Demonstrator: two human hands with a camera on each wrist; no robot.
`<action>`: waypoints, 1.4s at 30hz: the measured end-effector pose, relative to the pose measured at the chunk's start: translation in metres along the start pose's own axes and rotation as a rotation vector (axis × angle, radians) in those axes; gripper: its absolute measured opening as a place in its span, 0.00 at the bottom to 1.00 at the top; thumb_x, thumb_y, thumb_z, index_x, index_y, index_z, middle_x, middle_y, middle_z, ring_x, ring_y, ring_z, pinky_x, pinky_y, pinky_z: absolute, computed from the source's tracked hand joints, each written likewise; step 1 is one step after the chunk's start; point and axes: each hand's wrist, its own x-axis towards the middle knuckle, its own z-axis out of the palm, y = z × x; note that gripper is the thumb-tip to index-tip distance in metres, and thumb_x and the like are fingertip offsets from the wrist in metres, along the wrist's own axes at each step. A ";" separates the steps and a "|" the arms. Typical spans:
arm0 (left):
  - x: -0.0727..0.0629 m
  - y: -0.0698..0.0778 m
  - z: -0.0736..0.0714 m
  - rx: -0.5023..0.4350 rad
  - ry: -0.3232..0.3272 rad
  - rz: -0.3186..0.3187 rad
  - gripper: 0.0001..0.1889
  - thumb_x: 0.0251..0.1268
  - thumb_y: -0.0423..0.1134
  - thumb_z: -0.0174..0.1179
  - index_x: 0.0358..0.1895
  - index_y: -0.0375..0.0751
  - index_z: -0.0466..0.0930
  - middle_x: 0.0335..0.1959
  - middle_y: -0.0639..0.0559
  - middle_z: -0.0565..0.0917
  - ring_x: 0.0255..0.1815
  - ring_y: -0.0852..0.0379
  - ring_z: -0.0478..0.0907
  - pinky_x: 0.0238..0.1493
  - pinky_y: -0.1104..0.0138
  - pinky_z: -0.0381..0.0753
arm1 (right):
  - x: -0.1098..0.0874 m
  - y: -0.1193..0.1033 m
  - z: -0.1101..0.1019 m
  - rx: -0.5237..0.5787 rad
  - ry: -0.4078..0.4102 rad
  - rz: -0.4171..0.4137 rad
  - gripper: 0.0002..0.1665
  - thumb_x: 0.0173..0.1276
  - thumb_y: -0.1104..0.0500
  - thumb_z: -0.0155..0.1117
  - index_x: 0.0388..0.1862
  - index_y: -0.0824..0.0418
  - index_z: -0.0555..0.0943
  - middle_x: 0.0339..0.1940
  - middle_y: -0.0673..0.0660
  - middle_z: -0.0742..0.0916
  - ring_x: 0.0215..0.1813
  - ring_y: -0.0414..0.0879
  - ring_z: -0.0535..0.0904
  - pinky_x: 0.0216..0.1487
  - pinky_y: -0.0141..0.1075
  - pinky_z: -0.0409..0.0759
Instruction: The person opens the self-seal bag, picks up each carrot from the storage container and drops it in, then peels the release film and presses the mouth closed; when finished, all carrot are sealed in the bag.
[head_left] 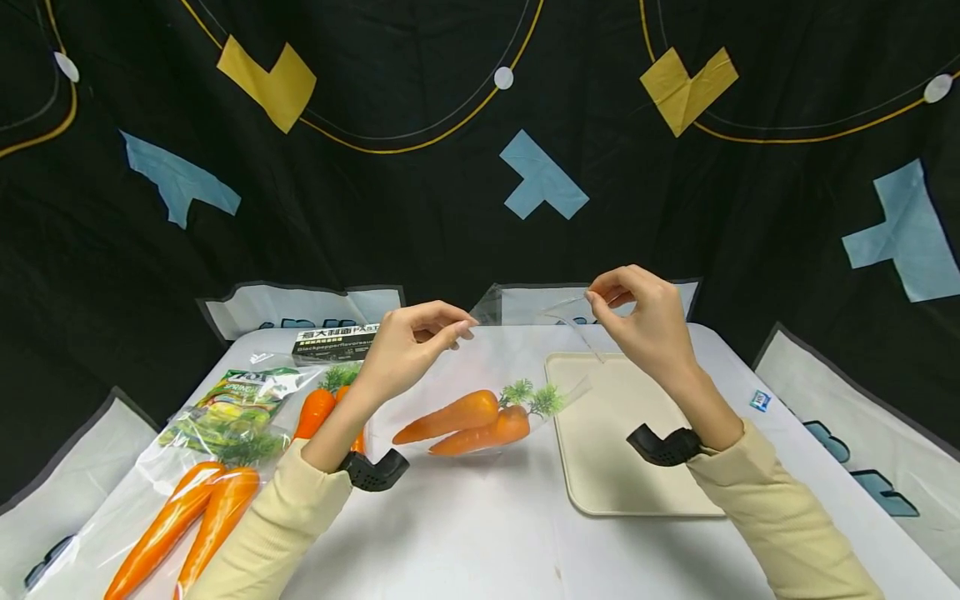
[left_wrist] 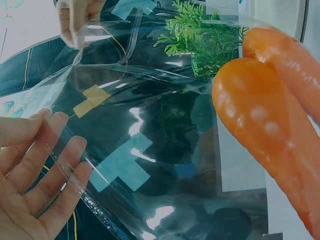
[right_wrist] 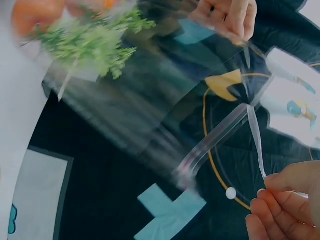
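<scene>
A clear plastic bag (head_left: 480, 362) hangs above the table with two orange carrots (head_left: 457, 418) with green tops lying in its lower part. My left hand (head_left: 420, 340) pinches the bag's upper edge between thumb and index finger. Seen from the left wrist, the other fingers of that hand (left_wrist: 42, 175) spread behind the film. Higher up on the right, my right hand (head_left: 641, 317) pinches the end of a thin clear strip (right_wrist: 257, 140). In the right wrist view this strip runs from the fingertips up to the bag's flap edge (right_wrist: 215, 142).
A beige tray (head_left: 622, 471) lies at right, beyond it a small blue packet (head_left: 760, 401). To the left are bagged carrots (head_left: 221, 508), other carrots (head_left: 313, 412) partly behind the left arm, a green vegetable packet (head_left: 243, 400) and a black box (head_left: 333, 343).
</scene>
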 end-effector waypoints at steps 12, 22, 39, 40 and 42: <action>-0.006 0.000 -0.005 0.001 0.018 -0.052 0.05 0.67 0.34 0.61 0.41 0.46 0.86 0.33 0.55 0.86 0.29 0.62 0.80 0.34 0.66 0.81 | -0.019 0.021 -0.014 -0.058 0.007 0.068 0.03 0.59 0.70 0.68 0.32 0.66 0.83 0.29 0.57 0.85 0.30 0.47 0.81 0.35 0.20 0.73; -0.009 -0.002 -0.008 0.004 0.034 -0.063 0.05 0.67 0.36 0.61 0.42 0.45 0.86 0.34 0.56 0.86 0.31 0.60 0.82 0.35 0.66 0.82 | -0.037 0.040 -0.026 -0.103 0.005 0.105 0.03 0.59 0.69 0.68 0.31 0.68 0.82 0.28 0.58 0.85 0.29 0.49 0.81 0.36 0.16 0.70; -0.012 -0.003 -0.012 -0.006 0.054 -0.071 0.07 0.66 0.37 0.62 0.43 0.41 0.86 0.34 0.50 0.87 0.33 0.57 0.83 0.37 0.68 0.82 | -0.067 0.065 -0.050 -0.145 0.042 0.178 0.04 0.57 0.72 0.69 0.31 0.68 0.83 0.28 0.58 0.85 0.29 0.41 0.78 0.37 0.14 0.70; -0.013 -0.003 -0.012 -0.004 0.054 -0.073 0.07 0.66 0.37 0.62 0.43 0.41 0.86 0.35 0.49 0.87 0.32 0.57 0.83 0.37 0.68 0.82 | -0.069 0.066 -0.052 -0.146 0.043 0.181 0.04 0.57 0.72 0.69 0.31 0.68 0.83 0.28 0.58 0.85 0.30 0.39 0.77 0.37 0.14 0.70; -0.013 -0.003 -0.012 0.002 0.054 -0.078 0.07 0.66 0.37 0.62 0.43 0.42 0.86 0.35 0.49 0.87 0.32 0.58 0.83 0.36 0.68 0.81 | -0.072 0.069 -0.055 -0.148 0.043 0.191 0.04 0.57 0.71 0.69 0.31 0.68 0.83 0.28 0.58 0.85 0.30 0.35 0.76 0.37 0.14 0.69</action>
